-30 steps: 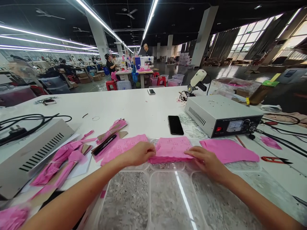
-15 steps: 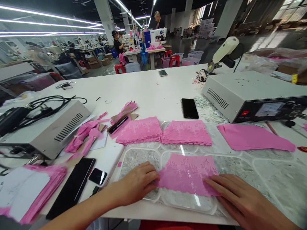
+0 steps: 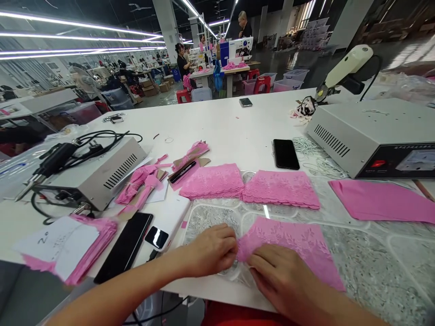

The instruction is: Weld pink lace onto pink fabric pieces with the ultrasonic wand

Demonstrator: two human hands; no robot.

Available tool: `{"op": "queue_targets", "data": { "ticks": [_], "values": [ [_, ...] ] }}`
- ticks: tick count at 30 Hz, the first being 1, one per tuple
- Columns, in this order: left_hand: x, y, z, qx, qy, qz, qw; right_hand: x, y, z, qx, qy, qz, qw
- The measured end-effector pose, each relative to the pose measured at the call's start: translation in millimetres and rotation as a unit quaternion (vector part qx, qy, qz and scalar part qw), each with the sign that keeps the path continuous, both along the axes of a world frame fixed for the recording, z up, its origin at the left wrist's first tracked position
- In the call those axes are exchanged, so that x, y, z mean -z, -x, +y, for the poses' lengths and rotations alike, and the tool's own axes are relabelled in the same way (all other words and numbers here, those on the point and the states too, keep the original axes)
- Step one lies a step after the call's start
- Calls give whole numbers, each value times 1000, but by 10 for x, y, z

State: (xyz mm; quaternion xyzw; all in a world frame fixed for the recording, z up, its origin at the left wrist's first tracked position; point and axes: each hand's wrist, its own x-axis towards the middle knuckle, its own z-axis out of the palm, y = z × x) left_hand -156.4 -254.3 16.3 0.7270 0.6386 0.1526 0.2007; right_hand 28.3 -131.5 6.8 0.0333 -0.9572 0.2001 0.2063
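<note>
A single pink lace piece lies on the clear plastic sheet near the table's front edge. My left hand is curled with its fingers pinching the piece's left edge. My right hand rests on the lace beside it, fingertips bent onto the same edge. Two stacks of pink lace pieces sit side by side just beyond: the left stack and the right stack.
A grey machine box stands at the right, another grey box with cables at the left. Plain pink cloth, black phones, pink strips and a papered pink bundle lie about. People work at distant tables.
The hands drew one lace piece off the right stack toward the front edge. My right hand then slid left along it to meet my left hand at its left edge.
</note>
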Motion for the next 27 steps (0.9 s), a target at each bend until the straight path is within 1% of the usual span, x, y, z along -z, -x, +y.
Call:
{"op": "queue_targets", "data": {
  "ticks": [2, 4, 6, 8, 10, 12, 15, 17, 22, 27],
  "values": [
    [-13, 19, 12, -15, 3, -18, 1000, 56, 134, -68, 5, 3, -10, 1000],
    [-29, 41, 15, -33, 4, -38, 999, 113, 214, -101, 2, -16, -2, 1000],
    [-46, 59, 3, -50, 1, -56, 997, 163, 246, -111, -5, -44, 18, 999],
    [-59, 69, -26, -62, -3, -72, 995, 201, 248, -101, -4, -49, 37, 998],
    [-64, 70, -70, -71, -10, -82, 994, 225, 242, -72, 9, -13, 33, 999],
    [-58, 61, -122, -77, -18, -88, 993, 233, 241, -27, 18, 52, -2, 998],
    [-25, 31, -187, -83, -28, -88, 992, 214, 253, 48, 31, 150, -75, 985],
    [13, 4, -207, -87, -33, -84, 992, 186, 264, 87, 38, 194, -113, 974],
    [128, -53, -147, -99, -48, -63, 992, 139, 285, 126, 57, 265, -173, 947],
    [164, -86, -62, -105, -62, -42, 992, 144, 294, 137, 65, 306, -175, 934]
  ]
}}
